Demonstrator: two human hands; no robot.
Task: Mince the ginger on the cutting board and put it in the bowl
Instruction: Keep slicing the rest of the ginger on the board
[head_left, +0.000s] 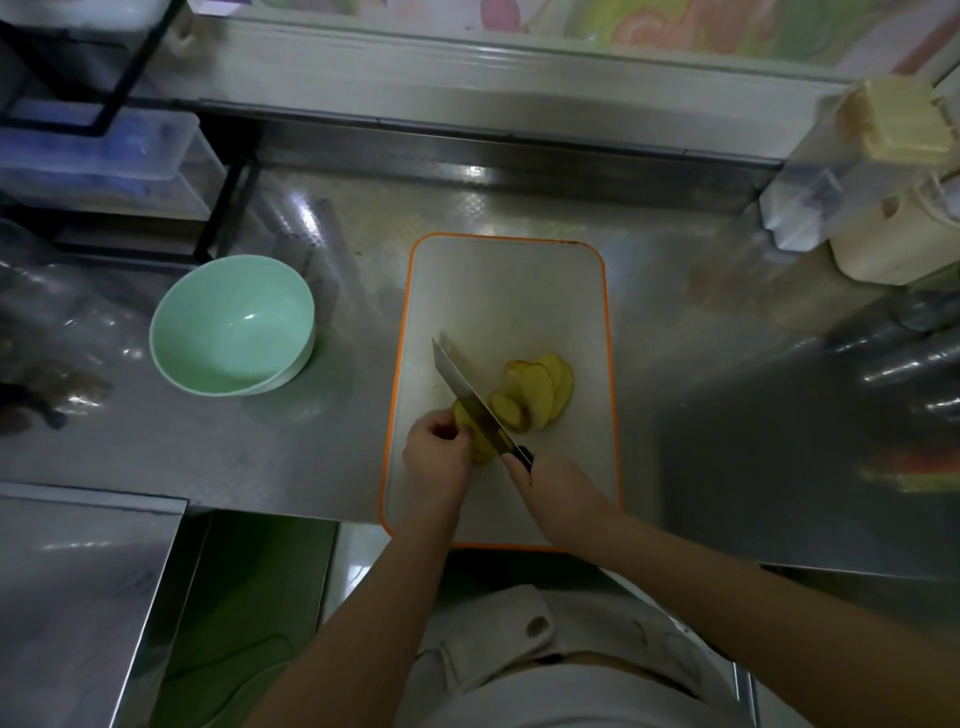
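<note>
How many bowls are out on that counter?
1: a mint-green bowl on the steel counter, left of the cutting board. More could be hidden in the blurry clutter at the edges.

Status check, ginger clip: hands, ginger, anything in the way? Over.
Left hand holds ginger chunk on cutting board. Right hand grips knife, blade across the chunk. Slices fanned right of blade, none minced; bowl empty. Nothing in the way.
</note>
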